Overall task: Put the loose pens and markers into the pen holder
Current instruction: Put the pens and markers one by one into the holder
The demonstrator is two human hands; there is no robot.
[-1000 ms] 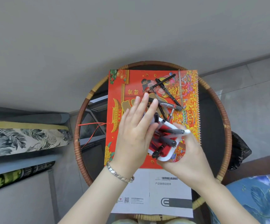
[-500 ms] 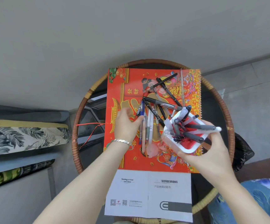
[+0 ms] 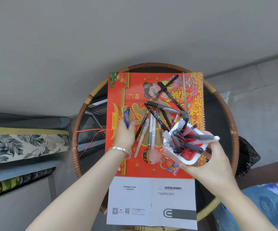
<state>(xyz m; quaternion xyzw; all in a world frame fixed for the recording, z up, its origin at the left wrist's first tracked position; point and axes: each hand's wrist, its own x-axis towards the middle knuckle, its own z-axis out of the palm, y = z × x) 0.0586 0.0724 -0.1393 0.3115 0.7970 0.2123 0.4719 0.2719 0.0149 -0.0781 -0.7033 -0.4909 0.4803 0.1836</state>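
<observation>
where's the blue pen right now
In the head view the blue pen is gripped in the left hand, over the left part of the red calendar, left of the loose pens.

White holder (image 3: 187,157) tilted — pens (image 3: 153,129) scattered.

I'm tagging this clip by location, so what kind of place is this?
Probably a home living area, not an office. A round rattan-rimmed side table stands against a plain wall, leaf-print cushions lie beside it, and a festive red calendar and an appliance manual cover its top.
</observation>
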